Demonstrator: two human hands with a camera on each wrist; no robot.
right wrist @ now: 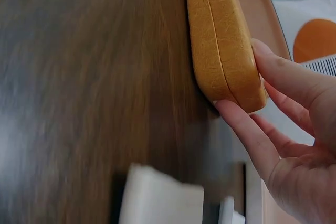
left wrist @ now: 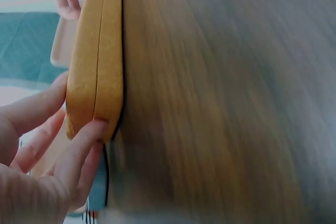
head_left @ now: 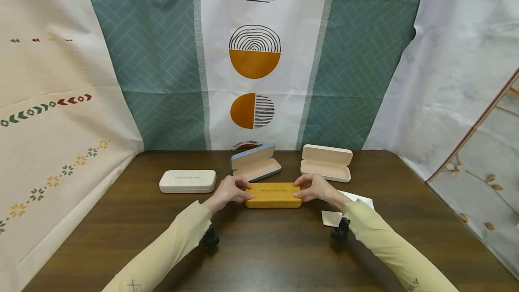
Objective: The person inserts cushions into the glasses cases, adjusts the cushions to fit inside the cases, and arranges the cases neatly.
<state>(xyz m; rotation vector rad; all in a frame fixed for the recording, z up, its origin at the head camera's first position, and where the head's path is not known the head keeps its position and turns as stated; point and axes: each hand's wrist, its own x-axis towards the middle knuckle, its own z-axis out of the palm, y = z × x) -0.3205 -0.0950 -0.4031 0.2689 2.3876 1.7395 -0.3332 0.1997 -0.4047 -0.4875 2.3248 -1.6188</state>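
A mustard-yellow glasses case (head_left: 273,195), its lid closed, lies lengthwise in the middle of the dark wooden table. My left hand (head_left: 230,191) grips its left end, and my right hand (head_left: 317,189) grips the right end. In the left wrist view, the thumb and fingers of the left hand (left wrist: 50,156) pinch the end of the yellow case (left wrist: 97,51) across the lid seam. From the right wrist, the right hand (right wrist: 299,124) shows a finger low at the case's (right wrist: 226,40) corner and the thumb on its top.
A closed white glasses case (head_left: 188,181) lies to the left. Behind the yellow one stand an open blue case (head_left: 256,162) and an open cream case (head_left: 326,162). A folded beige cloth (head_left: 331,218) and a white sheet (head_left: 361,198) lie by the right forearm.
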